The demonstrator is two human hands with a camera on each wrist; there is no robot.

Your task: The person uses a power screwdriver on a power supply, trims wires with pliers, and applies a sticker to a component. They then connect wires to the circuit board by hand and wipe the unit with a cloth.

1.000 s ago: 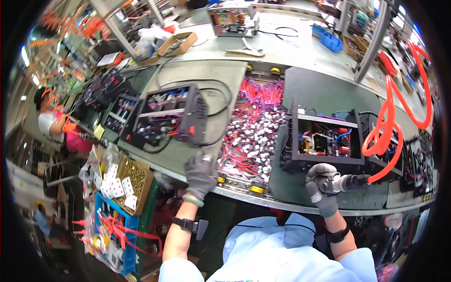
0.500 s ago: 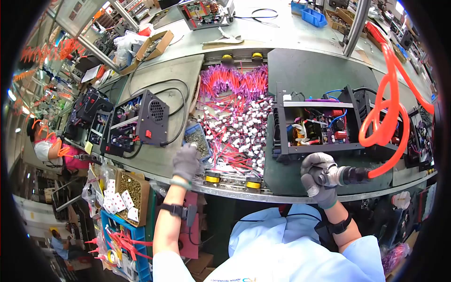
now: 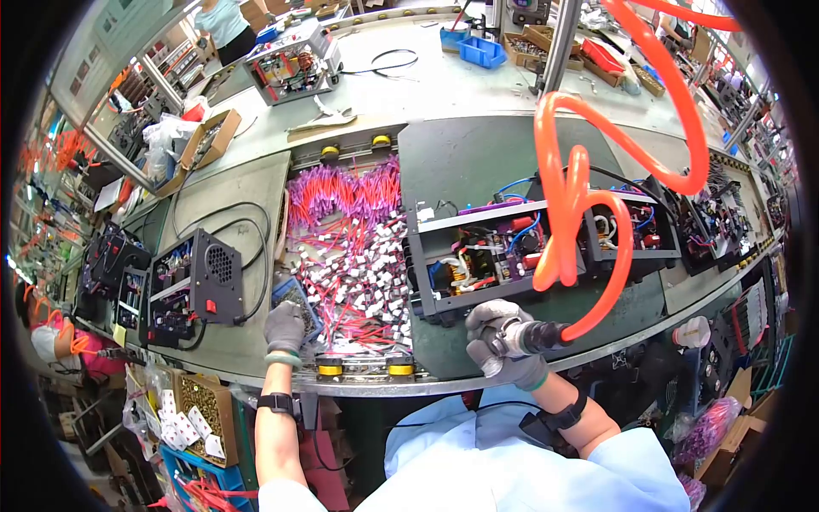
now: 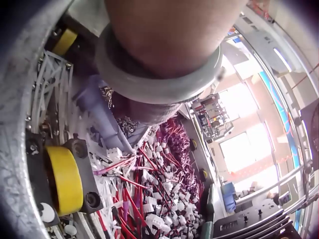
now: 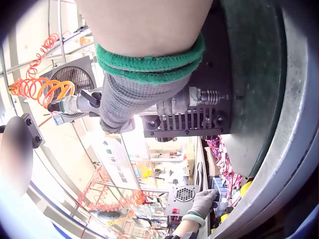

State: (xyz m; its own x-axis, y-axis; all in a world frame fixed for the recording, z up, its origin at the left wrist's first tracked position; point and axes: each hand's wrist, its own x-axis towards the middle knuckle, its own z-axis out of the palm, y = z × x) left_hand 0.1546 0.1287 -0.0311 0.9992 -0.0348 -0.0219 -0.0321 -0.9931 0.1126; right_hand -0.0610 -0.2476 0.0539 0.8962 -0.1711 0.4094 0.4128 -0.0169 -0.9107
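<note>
**Right hand [image 3: 510, 358] grips driver [image 3: 543, 336] as left hand [image 3: 283, 328] hovers at blue bin [image 4: 113, 133]**

A worker in grey gloves stands at a crowded bench. Just right of centre in the head view, the right hand's fingers curl firmly round the driver, an orange hose [image 3: 627, 243] looping up from its end toward the upper right. Left of centre, the left hand is over the blue bin of small metal parts; its fingertips are hidden, and whether they pinch anything cannot be told. Beside the bin, wires [image 3: 363, 282] with white connectors lie heaped mid-frame. An open black chassis [image 3: 420, 277] sits just above the right hand; another chassis [image 3: 223, 286], with a round grille, stands at left.
</note>
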